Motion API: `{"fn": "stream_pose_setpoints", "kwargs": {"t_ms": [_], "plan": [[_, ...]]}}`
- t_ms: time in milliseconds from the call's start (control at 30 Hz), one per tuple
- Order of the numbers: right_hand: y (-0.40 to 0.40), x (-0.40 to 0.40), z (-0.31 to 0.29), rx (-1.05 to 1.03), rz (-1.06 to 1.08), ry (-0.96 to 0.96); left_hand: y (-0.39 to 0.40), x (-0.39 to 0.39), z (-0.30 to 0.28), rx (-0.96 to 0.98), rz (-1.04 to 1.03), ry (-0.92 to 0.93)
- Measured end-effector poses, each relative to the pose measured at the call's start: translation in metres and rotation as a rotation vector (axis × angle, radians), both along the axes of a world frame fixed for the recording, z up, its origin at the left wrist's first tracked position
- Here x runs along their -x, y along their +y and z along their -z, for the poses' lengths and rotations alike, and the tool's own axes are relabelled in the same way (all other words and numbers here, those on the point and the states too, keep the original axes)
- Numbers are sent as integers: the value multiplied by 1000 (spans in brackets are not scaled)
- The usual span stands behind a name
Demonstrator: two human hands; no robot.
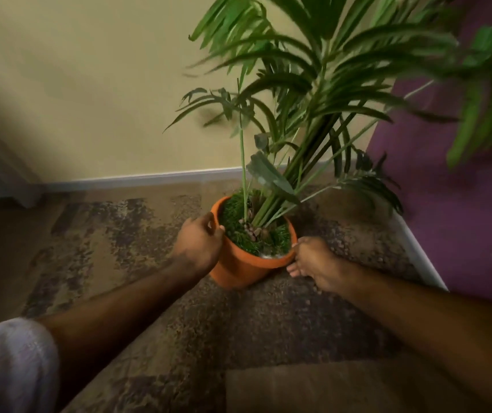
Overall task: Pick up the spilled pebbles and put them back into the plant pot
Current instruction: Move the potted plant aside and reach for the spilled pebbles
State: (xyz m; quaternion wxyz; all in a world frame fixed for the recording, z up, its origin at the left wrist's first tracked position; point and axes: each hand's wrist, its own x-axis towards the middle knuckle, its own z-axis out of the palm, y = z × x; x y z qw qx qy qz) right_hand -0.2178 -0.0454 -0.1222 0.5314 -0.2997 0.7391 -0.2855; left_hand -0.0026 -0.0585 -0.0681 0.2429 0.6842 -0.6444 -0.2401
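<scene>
The plant pot [246, 263] stands on the patterned carpet [155, 234] near the corner of the walls. The left hand [198, 244] grips its left rim; the right hand [313, 265] pinches the right rim. Small pebbles [252, 229], blurred, seem to lie inside on the green moss [235, 231].

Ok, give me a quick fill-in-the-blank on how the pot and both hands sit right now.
1. The plant pot is coloured ____.
2. The left hand and right hand grip the pot at its ____.
3. The pot stands on a patterned ____.
4. Pebbles lie around the base of the ____.

Missing words: orange; rim; carpet; stems
</scene>
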Motion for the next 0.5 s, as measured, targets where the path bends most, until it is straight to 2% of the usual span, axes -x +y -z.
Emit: {"fn": "stream_pose_setpoints", "kwargs": {"t_ms": [167,500], "plan": [[9,-7,5,40,112,-122,12,4,5,-86,-75,287],[21,-31,-11,103,126,-107,14,-18,1,-183,-144,588]]}}
